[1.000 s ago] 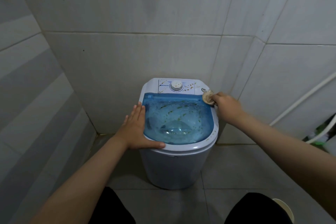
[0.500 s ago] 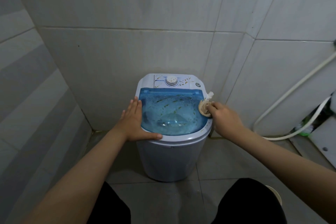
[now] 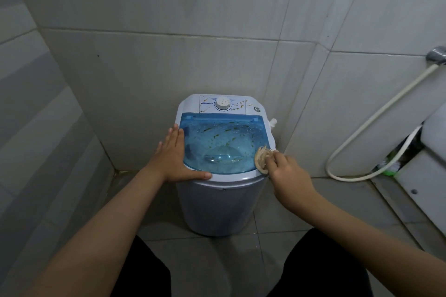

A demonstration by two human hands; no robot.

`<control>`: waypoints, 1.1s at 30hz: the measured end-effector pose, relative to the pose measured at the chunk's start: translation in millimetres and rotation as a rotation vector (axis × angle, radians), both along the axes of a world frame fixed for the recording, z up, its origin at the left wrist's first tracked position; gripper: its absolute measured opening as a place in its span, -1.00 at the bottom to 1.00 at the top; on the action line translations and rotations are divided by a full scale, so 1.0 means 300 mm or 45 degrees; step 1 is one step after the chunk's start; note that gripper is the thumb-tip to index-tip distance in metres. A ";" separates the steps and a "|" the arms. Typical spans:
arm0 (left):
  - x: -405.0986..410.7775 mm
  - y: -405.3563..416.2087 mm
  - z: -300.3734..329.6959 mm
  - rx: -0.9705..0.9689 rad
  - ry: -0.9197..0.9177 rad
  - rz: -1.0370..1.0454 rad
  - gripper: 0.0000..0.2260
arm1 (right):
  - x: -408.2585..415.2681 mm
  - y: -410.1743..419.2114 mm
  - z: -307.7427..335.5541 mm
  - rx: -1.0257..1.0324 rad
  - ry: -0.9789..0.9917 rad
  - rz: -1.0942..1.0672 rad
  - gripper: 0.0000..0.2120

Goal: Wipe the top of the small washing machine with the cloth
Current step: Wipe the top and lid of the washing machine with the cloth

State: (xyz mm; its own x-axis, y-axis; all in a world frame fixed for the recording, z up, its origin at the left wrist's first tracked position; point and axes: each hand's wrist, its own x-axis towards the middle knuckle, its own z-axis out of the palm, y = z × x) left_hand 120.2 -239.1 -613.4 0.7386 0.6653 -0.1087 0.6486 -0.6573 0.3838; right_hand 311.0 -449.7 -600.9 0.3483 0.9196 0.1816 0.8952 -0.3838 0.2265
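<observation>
One washer (image 3: 218,210), one cloth (image 3: 261,158), two hands. The left hand (image 3: 175,155) lies flat and spread on the washer's left rim, fingers pointing away, thumb stretched along the near rim. The right hand (image 3: 288,175) is closed around the bunched beige cloth, pressing it on the near right edge of the blue lid (image 3: 222,144). Both forearms reach forward from below. One dial (image 3: 222,103) sits on the panel beyond the hands. The washer stands in a tiled corner, its back near the wall; bare floor lies right of the right hand, where one hose (image 3: 376,113) hangs on the wall.
</observation>
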 end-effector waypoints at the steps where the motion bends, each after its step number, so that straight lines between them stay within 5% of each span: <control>1: 0.000 -0.001 0.000 0.003 0.003 0.001 0.36 | -0.012 0.000 -0.005 0.005 -0.018 -0.010 -0.48; 5: 0.002 -0.007 0.005 0.004 0.004 0.002 0.34 | -0.057 -0.003 -0.023 0.027 -0.138 0.084 -0.69; 17: 0.000 -0.007 0.004 -0.013 0.000 0.007 0.43 | -0.264 0.110 -0.062 0.161 -0.260 0.307 -0.70; 22: 0.000 -0.006 0.009 -0.011 -0.016 0.000 0.43 | -0.195 0.101 -0.008 0.144 0.160 0.579 -0.60; 27: -0.003 -0.002 0.010 -0.009 -0.013 -0.014 0.42 | -0.062 0.127 0.144 0.163 0.759 0.521 -0.66; 33: -0.002 0.010 -0.003 0.000 -0.042 -0.008 0.34 | 0.103 0.362 0.215 0.428 0.645 0.444 -0.66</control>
State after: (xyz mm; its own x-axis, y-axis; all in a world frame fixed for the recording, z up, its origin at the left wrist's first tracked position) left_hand 119.7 -236.1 -614.4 0.7458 0.6607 -0.0846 0.6317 -0.6612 0.4048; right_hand 341.8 -341.3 -536.3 0.1597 0.9156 0.3691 0.9430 -0.0309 -0.3315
